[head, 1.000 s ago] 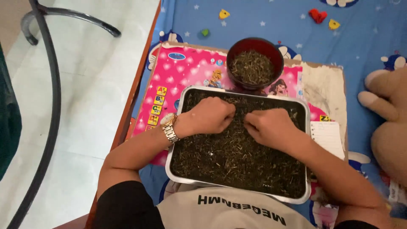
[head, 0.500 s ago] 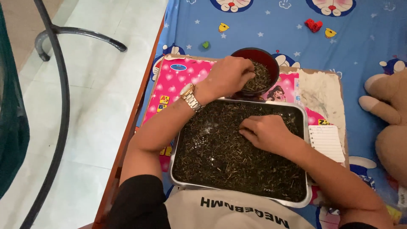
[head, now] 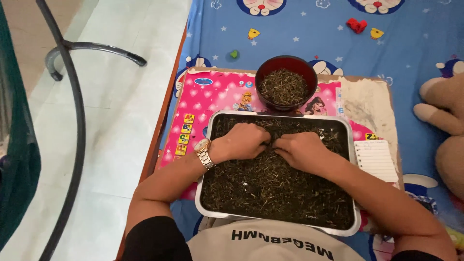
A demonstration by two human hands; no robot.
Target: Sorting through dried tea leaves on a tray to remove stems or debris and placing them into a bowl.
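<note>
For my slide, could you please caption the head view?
Both hands sift dark dried plant bits in a metal tray beside a filled red bowl.

Pink cartoon-printed mat [head: 212, 96] on brown board; blue cartoon bedsheet [head: 299, 34] beneath. Small lined notepad [head: 376, 159] at board's right edge. Tan plush toy [head: 447, 121] far right. Red [head: 356, 25], yellow [head: 377, 33] and green [head: 234, 54] small toys on sheet. Dark metal chair base [head: 92, 48] on tiled floor [head: 116, 121].
</note>
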